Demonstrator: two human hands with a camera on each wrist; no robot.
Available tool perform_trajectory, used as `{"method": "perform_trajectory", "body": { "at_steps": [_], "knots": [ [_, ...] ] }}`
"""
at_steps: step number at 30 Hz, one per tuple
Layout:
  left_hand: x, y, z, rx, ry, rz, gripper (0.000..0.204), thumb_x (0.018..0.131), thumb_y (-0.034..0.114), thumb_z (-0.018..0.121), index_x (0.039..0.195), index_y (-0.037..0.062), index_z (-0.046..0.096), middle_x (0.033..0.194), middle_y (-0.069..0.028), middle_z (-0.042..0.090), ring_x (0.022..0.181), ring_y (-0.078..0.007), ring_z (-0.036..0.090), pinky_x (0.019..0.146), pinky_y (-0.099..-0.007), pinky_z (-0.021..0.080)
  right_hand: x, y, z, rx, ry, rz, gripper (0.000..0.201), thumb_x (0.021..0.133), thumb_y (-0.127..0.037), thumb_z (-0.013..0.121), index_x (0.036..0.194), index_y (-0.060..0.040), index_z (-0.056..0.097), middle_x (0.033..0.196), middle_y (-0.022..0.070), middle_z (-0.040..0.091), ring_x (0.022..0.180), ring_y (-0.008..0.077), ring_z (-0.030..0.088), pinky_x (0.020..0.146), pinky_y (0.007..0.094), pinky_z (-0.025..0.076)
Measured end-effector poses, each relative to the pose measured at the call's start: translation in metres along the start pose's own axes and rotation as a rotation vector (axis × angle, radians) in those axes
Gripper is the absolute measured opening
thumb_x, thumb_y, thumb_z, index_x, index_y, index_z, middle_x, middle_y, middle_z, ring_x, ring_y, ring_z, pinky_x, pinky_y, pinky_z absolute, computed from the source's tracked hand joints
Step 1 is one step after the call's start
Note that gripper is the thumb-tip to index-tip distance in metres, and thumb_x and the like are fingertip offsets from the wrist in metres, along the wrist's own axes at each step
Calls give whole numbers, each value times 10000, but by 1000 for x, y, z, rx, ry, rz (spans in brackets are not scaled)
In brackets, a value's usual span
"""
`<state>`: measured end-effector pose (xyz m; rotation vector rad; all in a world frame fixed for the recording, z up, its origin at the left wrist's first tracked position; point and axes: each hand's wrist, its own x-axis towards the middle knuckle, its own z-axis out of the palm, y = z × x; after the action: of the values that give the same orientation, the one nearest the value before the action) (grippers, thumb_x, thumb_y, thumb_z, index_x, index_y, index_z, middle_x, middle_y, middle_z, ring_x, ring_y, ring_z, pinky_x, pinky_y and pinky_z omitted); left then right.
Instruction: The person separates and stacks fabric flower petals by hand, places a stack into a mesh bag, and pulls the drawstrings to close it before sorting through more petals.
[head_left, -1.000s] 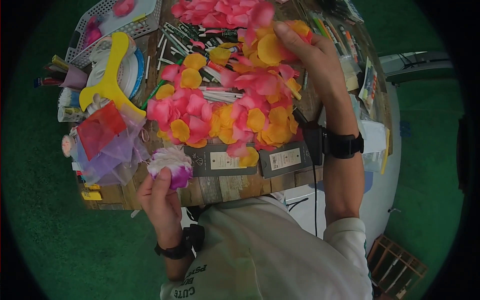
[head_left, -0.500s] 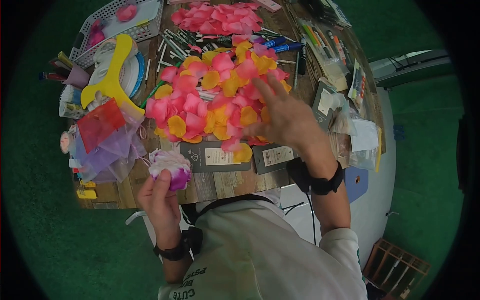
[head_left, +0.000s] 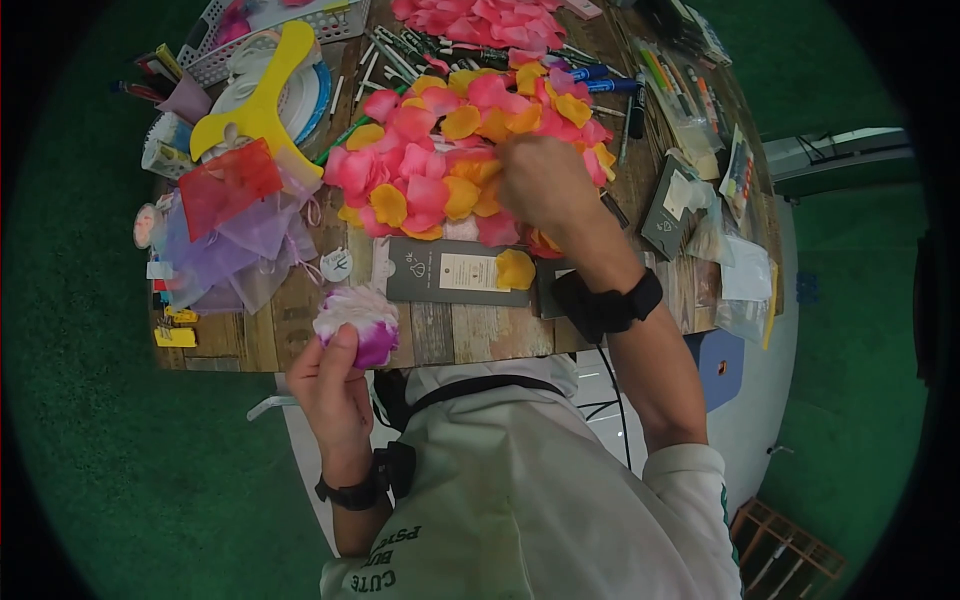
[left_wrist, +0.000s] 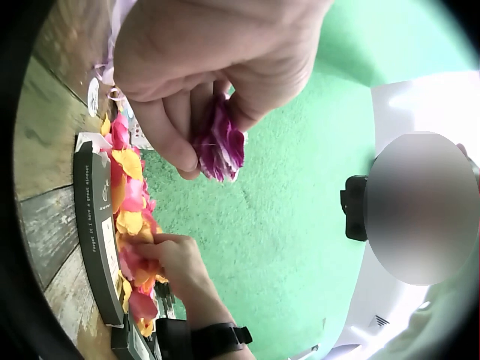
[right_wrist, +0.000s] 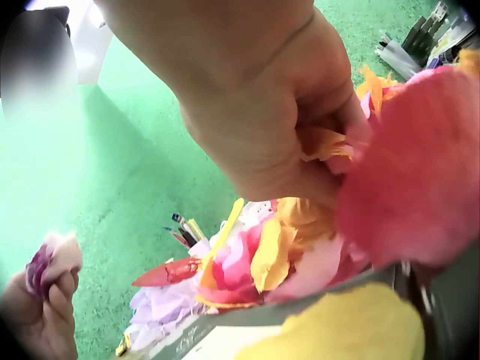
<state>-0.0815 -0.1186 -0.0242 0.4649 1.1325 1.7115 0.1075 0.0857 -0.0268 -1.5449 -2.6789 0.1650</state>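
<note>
Left hand [head_left: 338, 400] pinches bunch of white-and-purple petals [head_left: 358, 325] between thumb and fingers, near table's [head_left: 285, 335] front edge. Right hand [head_left: 550, 190] at pile of pink and yellow petals [head_left: 405, 175], fingers curled, grasping orange petal [right_wrist: 324, 144]. Pile sits mid-table, behind grey box [head_left: 412, 272]; loose yellow petal [head_left: 515, 270] on box's right end.

I log purple organza bags [head_left: 235, 265], white basket [head_left: 335, 24] leftward beyond left grip [head_left: 335, 385]; bagged pens [head_left: 672, 88] rightward beyond right grip [head_left: 550, 185].
</note>
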Motion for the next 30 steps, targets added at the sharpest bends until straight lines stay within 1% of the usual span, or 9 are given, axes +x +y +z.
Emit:
{"method": "perform_trajectory", "body": {
  "at_steps": [6,13,15,17,18,21,24,26,30],
  "knots": [
    [2,-4,-4,-6,7,-25,261,875,62,566,1077,-104,573,989,-123,633,847,-159,625,761,-260,488,14,21,-55,263,330,158,354,769,-313,636,981,-30,648,845,215,642,786,371,626,695,415,494],
    [12,-5,0,-7,6,-41,258,878,53,557,1076,-112,568,1018,-136,624,893,-176,619,810,-278,485,9,2,-66,5,307,283,495,780,-371,638,1161,-64,562,916,195,646,803,372,628,723,438,499],
    [14,-6,2,-1,11,-62,258,879,53,557,1074,-115,567,1018,-139,624,893,-180,620,812,-281,486,1,-19,-55,77,215,121,570,736,-338,674,1226,-97,512,1121,190,586,920,357,610,780,438,494],
    [17,-7,1,11,12,-81,258,879,54,556,1072,-118,566,1017,-141,624,893,-183,620,815,-284,486,0,-31,-29,113,258,-303,568,692,-271,688,1214,-120,522,1250,179,496,1010,349,574,814,425,489],
    [17,-8,-1,44,6,-87,259,889,81,541,1065,-107,568,1010,-145,624,893,-198,622,808,-323,497,0,-41,-19,119,259,-299,568,692,-271,688,1214,-120,522,1250,179,496,1010,349,574,814,425,489],
    [19,-6,-2,87,10,-91,261,899,108,528,1056,-96,571,997,-146,627,885,-212,625,798,-362,509,7,-63,5,36,155,-439,464,694,-201,656,1145,-140,568,1203,175,511,1046,334,545,811,423,484],
    [23,-4,0,68,33,-101,257,890,84,543,1058,-108,571,1004,-144,626,886,-194,621,804,-319,494,18,-67,16,-14,125,-389,315,691,-143,620,1003,-99,619,1140,148,542,934,324,586,737,413,505],
    [24,-4,1,44,49,-114,256,882,60,556,1063,-121,569,1017,-143,623,893,-177,616,813,-277,479,26,-64,15,-11,-97,-292,221,659,-106,605,871,-49,629,1044,129,585,821,310,616,666,395,516],
    [29,-4,4,28,24,-128,252,884,61,556,1066,-113,574,1026,-130,623,912,-167,604,821,-278,467,41,-23,0,138,177,-186,213,623,-65,595,827,-8,612,966,127,619,751,328,621,655,391,518]
  ]
}}
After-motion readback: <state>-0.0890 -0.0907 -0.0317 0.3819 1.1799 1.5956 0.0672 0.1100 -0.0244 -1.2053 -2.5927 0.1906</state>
